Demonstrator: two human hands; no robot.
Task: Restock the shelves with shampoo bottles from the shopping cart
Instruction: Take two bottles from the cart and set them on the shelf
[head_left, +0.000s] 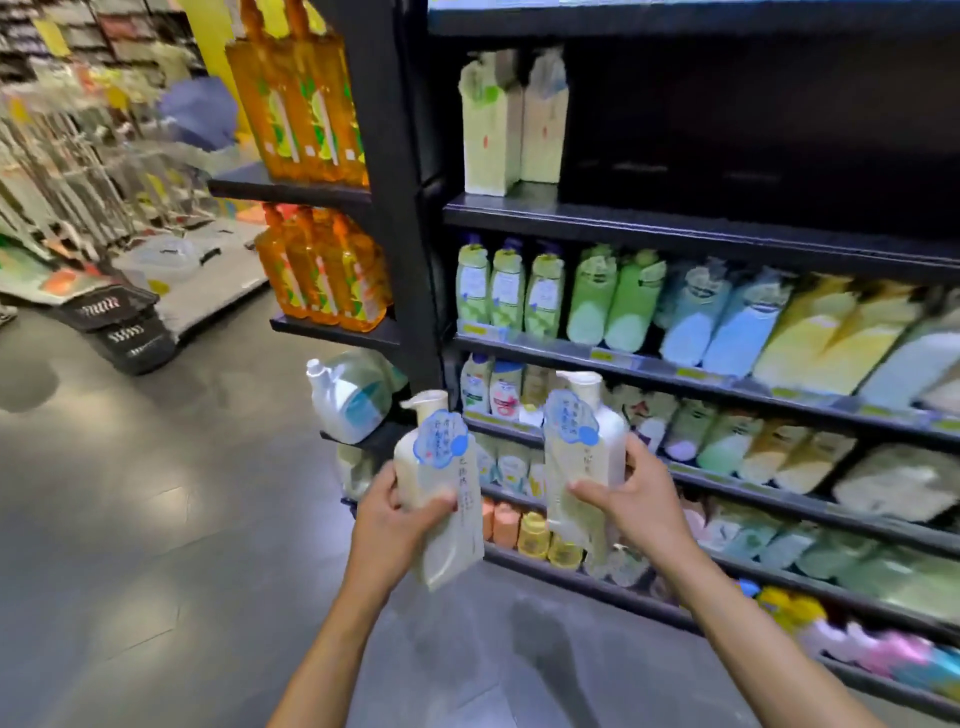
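The left bottle (434, 467), cream, smooth and film-wrapped, is clasped in the left grip (402, 512); the right bottle (592, 452), alike, is clasped in the right grip (636, 499). Black shelves (675, 231) are seen beyond both grips.

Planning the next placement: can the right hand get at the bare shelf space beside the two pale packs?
Probably yes: the right hand, gripping a cream bottle, has open air up to that shelf; nothing blocks it.

I'm holding both bare forearms out forward, my left hand (400, 514) curling round the left bottle (436, 467) and my right hand (634, 499) gripping the right bottle (597, 447).
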